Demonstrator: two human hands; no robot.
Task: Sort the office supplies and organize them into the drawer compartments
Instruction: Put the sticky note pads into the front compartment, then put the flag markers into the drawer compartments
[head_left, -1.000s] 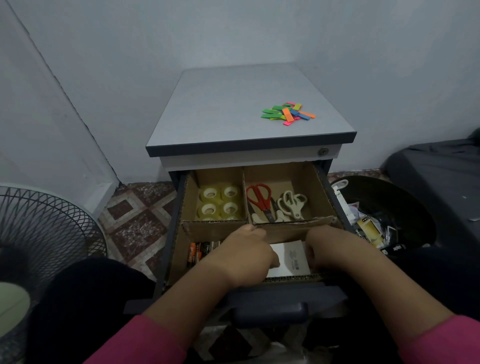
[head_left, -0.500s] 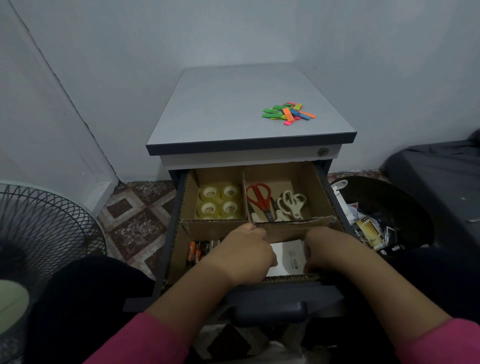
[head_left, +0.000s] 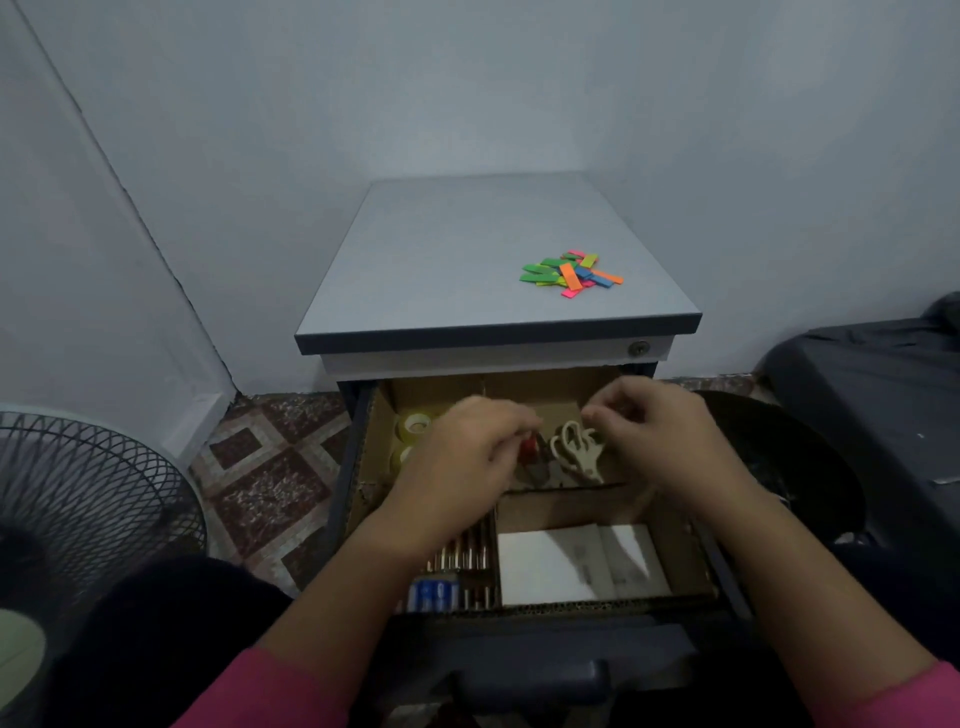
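The open drawer holds a cardboard divider with several compartments. Clear tape rolls lie back left, red scissors and beige scissors back right, batteries front left, white note pads front right. My left hand hovers over the tape and the red scissors, fingers loosely curled, and hides part of both. My right hand hangs above the beige scissors, also loosely curled. Nothing shows in either hand. Coloured sticky flags lie in a heap on the cabinet top.
A floor fan stands at the left. A black bin sits right of the cabinet, with a dark covered piece beyond it. Walls close in behind and to the left. The drawer handle is near my lap.
Both hands have left the white pads in the front right compartment and moved back over the scissors and tape. The view has tilted down.
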